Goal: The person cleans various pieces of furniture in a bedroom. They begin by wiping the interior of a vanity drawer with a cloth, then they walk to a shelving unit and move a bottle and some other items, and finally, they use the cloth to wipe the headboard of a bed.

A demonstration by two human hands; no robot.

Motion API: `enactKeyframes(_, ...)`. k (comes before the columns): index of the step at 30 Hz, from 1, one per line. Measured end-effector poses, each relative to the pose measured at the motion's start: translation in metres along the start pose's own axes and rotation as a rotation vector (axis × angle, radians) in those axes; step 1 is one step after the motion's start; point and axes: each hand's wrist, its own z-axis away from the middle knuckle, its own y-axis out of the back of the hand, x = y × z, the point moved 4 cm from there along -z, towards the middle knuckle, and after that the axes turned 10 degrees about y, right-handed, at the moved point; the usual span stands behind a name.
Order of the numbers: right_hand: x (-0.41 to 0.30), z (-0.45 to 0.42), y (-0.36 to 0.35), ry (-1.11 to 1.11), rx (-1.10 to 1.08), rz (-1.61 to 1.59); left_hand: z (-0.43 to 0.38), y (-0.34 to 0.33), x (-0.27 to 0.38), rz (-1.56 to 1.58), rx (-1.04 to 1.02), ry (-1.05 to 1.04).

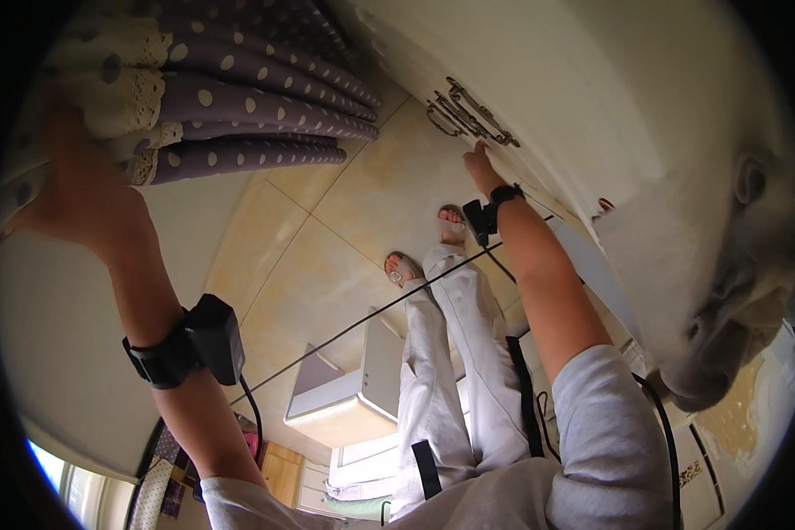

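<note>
At the upper left, my left hand is against the pale, lace-trimmed part of a purple polka-dot curtain. Its fingers are blurred and in shadow, so I cannot tell whether they grip the cloth. My right hand is by the pale furniture front, just below several ornate metal handles. The fingers look curled, with one reaching up close to the handles. Whether it touches or holds anything there is unclear.
Beige floor tiles lie around my sandalled feet. A thin black cable crosses the view diagonally in front of my legs. Behind me is a pale open-sided unit. A horse-head picture covers a surface at the right.
</note>
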Motion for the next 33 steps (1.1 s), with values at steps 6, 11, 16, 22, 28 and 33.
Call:
enactKeyframes(6, -0.071, 0.103, -0.025, -0.29, 0.036, -0.537, 0.0, -0.008, 0.019, -0.113, 0.158, 0.15)
enactKeyframes(11, -0.241, 0.196, 0.048, -0.259, -0.225, -0.784, 0.008, 0.01, 0.038, -0.048, 0.145, 0.345)
enactKeyframes(16, -0.392, 0.281, 0.274, 0.625, 0.198, -0.559, -0.003, 0.013, 0.061, -0.221, -0.156, 0.4)
enactKeyframes(22, -0.34, 0.343, 0.466, 0.246, 0.926, 0.266, 0.061, 0.03, 0.077, 0.119, -0.315, 0.671)
enactKeyframes(28, -0.267, 0.322, 0.461, 0.106, 0.773, 0.123, 0.153, -0.02, 0.207, -0.007, -1.037, 0.62)
enactKeyframes(33, -0.309, 0.352, 0.508, 0.153, 0.865, -0.067, 0.085, -0.02, 0.324, 0.128, -0.904, 0.054)
